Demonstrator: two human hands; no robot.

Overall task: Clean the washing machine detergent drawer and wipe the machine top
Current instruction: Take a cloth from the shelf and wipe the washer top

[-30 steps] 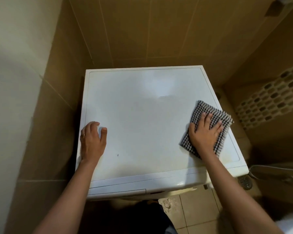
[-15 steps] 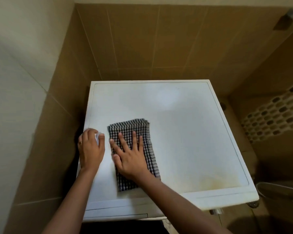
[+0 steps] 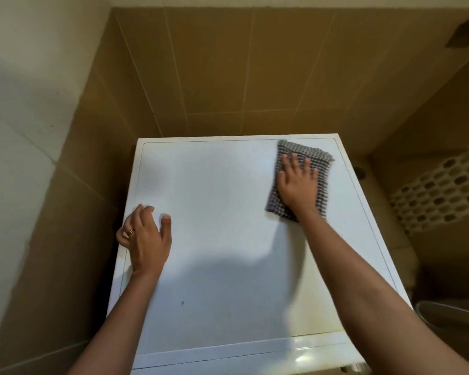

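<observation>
The white washing machine top fills the middle of the head view. A folded black-and-white checked cloth lies at its far right corner. My right hand presses flat on that cloth with fingers spread and straight. My left hand rests on the top's left edge, fingers loosely bent, holding nothing; it wears a ring. A small dark speck sits on the near part of the top. The detergent drawer is not in view.
Tan tiled walls close in behind and on both sides. A white perforated laundry basket stands to the right, and a metal basin rim shows at lower right. A narrow gap runs along the machine's left side.
My right hand has swept the cloth from the near left of the top to the far right corner. My left hand has stayed on the left edge.
</observation>
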